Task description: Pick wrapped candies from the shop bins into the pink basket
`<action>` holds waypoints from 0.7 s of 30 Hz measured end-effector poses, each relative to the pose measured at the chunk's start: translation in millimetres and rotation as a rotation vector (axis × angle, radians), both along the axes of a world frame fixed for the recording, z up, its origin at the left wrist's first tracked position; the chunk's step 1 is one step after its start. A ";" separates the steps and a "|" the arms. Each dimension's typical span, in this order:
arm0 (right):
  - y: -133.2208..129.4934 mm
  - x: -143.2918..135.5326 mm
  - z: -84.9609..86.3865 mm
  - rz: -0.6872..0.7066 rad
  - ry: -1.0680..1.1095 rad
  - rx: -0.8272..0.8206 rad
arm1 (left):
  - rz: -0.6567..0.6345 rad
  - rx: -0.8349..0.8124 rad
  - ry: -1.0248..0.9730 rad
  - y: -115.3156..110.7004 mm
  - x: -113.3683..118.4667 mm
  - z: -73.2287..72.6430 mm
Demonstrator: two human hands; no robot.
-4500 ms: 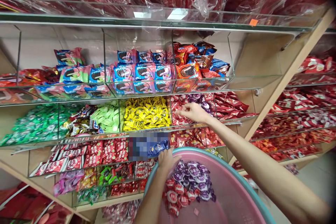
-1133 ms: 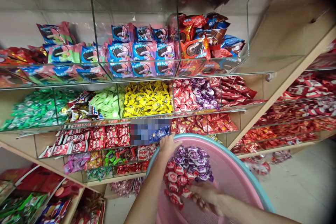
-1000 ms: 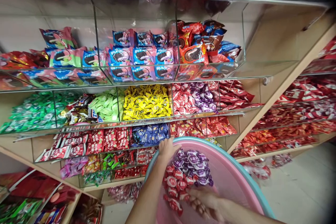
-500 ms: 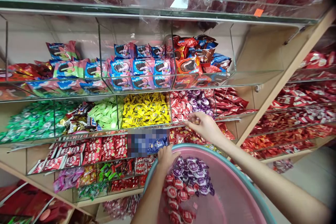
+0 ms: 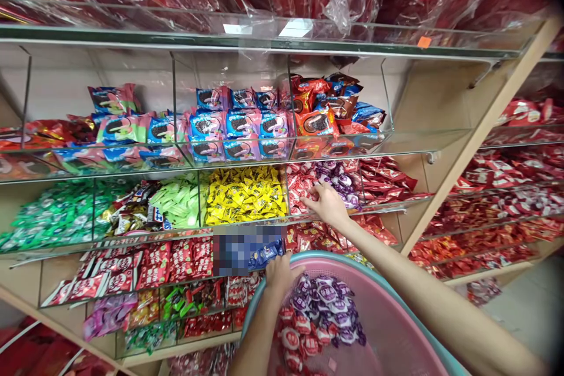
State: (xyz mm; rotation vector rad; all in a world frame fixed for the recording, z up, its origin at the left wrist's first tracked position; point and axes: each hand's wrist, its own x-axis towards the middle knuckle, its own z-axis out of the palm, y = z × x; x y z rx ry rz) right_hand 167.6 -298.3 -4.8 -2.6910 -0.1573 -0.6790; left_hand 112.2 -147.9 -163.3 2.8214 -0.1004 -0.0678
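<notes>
My left hand (image 5: 281, 277) grips the rim of a round basin (image 5: 388, 311), pink inside with a blue-green outer rim. Purple-and-white wrapped candies (image 5: 328, 305) and red-and-white ones (image 5: 297, 335) lie inside it. Above the basin, my right hand (image 5: 325, 202) reaches into a shelf compartment, its fingers bent at the red-and-white candies (image 5: 299, 179). Purple candies (image 5: 339, 179) sit just behind and beside that hand. Whether its fingertips hold a candy is too small to tell.
Glass dividers and front edges (image 5: 247, 226) separate yellow candies (image 5: 244, 194), light green packets (image 5: 178, 202) and green candies (image 5: 53, 211). Cookie packs (image 5: 240, 123) fill the shelf above. A slanted wooden panel (image 5: 489, 123) stands at the right.
My right hand has moved slightly left, closer to the red-and-white candies. The shelves appear a little lower in view. My left hand still grips the basin rim.
</notes>
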 end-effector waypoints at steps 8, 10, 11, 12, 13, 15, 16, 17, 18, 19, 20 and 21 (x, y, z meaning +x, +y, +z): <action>11.8 -2.0 7.8 -0.095 0.009 -0.046 | -0.012 -0.003 0.001 0.7 1.5 -2.1; 10.6 -0.3 8.8 -0.092 0.019 -0.013 | -0.009 -0.008 -0.002 0.8 2.3 -3.5; 9.2 0.4 9.4 -0.089 0.023 0.008 | -0.007 -0.009 -0.002 0.8 2.7 -4.1; 7.3 0.9 10.1 -0.083 0.026 0.027 | -0.006 -0.011 -0.003 0.8 3.1 -4.7; 5.1 1.2 11.0 -0.077 0.028 0.044 | -0.004 -0.012 -0.006 0.8 3.4 -5.1; -0.1 1.3 13.1 -0.068 0.026 0.070 | -0.004 -0.014 -0.007 0.7 3.5 -5.2; -3.0 1.2 14.3 -0.064 0.022 0.085 | -0.005 -0.015 -0.005 0.7 3.4 -4.8; -6.0 1.0 15.6 -0.059 0.017 0.104 | -0.006 -0.016 -0.003 0.7 3.1 -4.1; -9.2 0.7 17.0 -0.053 0.010 0.131 | -0.007 -0.016 0.000 0.7 2.8 -3.2; -12.5 0.0 18.4 -0.046 0.003 0.163 | -0.007 -0.016 0.003 0.7 2.4 -2.3; -15.9 -1.2 19.9 -0.039 -0.001 0.200 | -0.008 -0.016 0.006 0.7 2.0 -1.4; -19.5 -3.2 21.3 -0.031 -0.001 0.241 | -0.009 -0.014 0.008 0.6 1.6 -0.6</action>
